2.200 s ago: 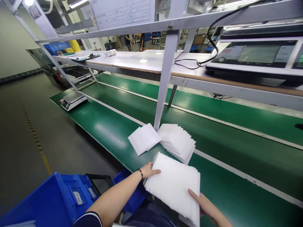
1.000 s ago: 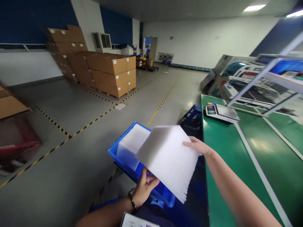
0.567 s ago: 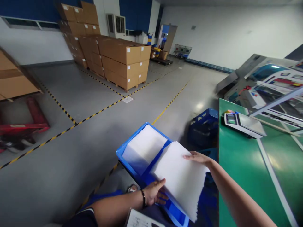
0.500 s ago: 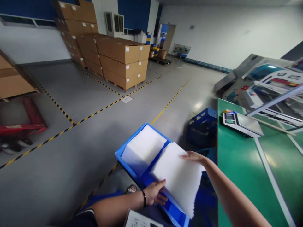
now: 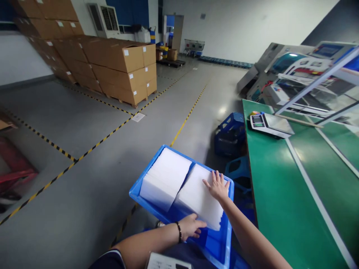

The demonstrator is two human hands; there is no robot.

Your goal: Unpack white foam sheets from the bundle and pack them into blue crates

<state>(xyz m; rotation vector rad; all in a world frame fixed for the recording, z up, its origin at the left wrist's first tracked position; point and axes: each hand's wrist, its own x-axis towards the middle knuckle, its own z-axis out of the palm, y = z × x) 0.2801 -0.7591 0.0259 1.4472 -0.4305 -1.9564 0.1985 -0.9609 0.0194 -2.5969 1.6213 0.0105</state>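
Observation:
Two stacks of white foam sheets lie side by side in a blue plastic crate (image 5: 151,203). The left stack (image 5: 168,173) fills the far left part of the crate. My right hand (image 5: 218,186) rests with fingers spread on top of the right stack (image 5: 199,196), near its far right corner. At that stack's near side is my left hand (image 5: 192,226), its fingers loosely apart and holding nothing. A dark beaded bracelet (image 5: 178,231) circles the left wrist. Bare crate floor shows along the near side.
A green table (image 5: 280,179) with a weighing scale (image 5: 270,125) stands to the right. Beside it are a blue stool (image 5: 238,168) and dark blue crates (image 5: 230,134). Cardboard boxes (image 5: 112,67) are stacked at the back left. A red pallet jack (image 5: 17,164) is at the left edge.
The right stack, tilted and held between both hands before, now lies down in the crate. My right hand has let go and spread on top; the left hand has released its side. The view has shifted right.

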